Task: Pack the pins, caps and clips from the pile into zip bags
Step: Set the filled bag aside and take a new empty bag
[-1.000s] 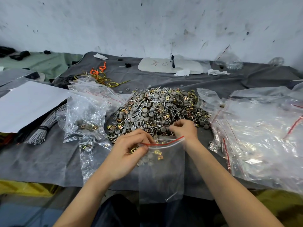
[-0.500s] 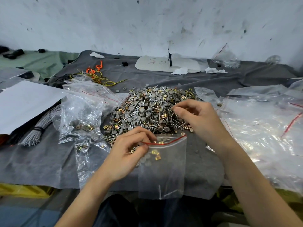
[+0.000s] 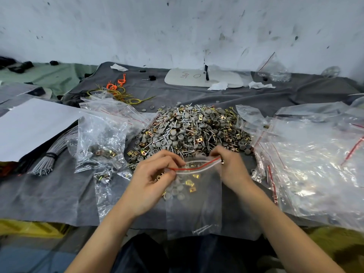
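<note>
Filled bags (image 3: 100, 138) lie left of the pile (image 3: 193, 131) and empty bags (image 3: 315, 154) lie right. Just before the pile is the zip bag (image 3: 194, 203), its long axis toward the person and its mouth toward the pile. The left hand (image 3: 151, 180) and right hand (image 3: 230, 166) pinch the mouth's 2 ends.

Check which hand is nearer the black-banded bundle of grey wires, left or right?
Left. The left hand is to the right of the black-banded grey wire bundle, pinching the mouth of the clear zip bag. The right hand is farther right, across the bag.
</note>
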`<control>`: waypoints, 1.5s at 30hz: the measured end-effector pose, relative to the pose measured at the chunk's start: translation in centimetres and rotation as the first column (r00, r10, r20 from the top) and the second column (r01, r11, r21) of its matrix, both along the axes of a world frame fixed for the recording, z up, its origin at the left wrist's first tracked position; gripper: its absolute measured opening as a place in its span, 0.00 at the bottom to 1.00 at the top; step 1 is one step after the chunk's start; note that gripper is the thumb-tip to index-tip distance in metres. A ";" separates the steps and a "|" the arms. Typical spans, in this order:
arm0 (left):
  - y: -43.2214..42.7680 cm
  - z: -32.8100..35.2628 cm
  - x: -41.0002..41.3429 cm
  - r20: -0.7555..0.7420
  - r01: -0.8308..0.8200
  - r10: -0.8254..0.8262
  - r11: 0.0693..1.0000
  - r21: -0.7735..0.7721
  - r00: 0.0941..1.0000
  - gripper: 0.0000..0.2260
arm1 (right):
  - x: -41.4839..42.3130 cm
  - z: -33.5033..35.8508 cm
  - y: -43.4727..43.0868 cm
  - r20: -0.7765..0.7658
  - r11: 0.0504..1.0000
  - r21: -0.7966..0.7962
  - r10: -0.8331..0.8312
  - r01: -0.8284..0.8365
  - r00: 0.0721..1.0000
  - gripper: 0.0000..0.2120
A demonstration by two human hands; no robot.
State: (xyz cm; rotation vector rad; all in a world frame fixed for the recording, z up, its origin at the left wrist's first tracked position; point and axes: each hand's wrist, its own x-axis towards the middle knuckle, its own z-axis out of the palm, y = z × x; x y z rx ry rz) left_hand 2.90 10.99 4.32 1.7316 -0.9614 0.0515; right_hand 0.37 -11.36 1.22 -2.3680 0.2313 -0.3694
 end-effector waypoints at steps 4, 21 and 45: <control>-0.2 0.0 -0.1 -0.019 0.016 -0.016 1.000 0.009 1.000 0.12 | -1.6 7.4 -0.6 0.145 0.964 0.178 0.174 -0.198 0.974 0.05; -0.4 0.9 -0.6 0.002 0.029 -0.029 1.000 -0.008 1.000 0.13 | 0.2 4.3 -0.9 -0.107 0.989 0.113 0.104 -0.092 0.989 0.03; -0.5 1.2 -1.4 -0.004 0.053 -0.053 0.999 -0.003 0.999 0.06 | 2.5 -1.2 0.1 -0.084 0.952 -0.294 0.064 -0.086 0.994 0.10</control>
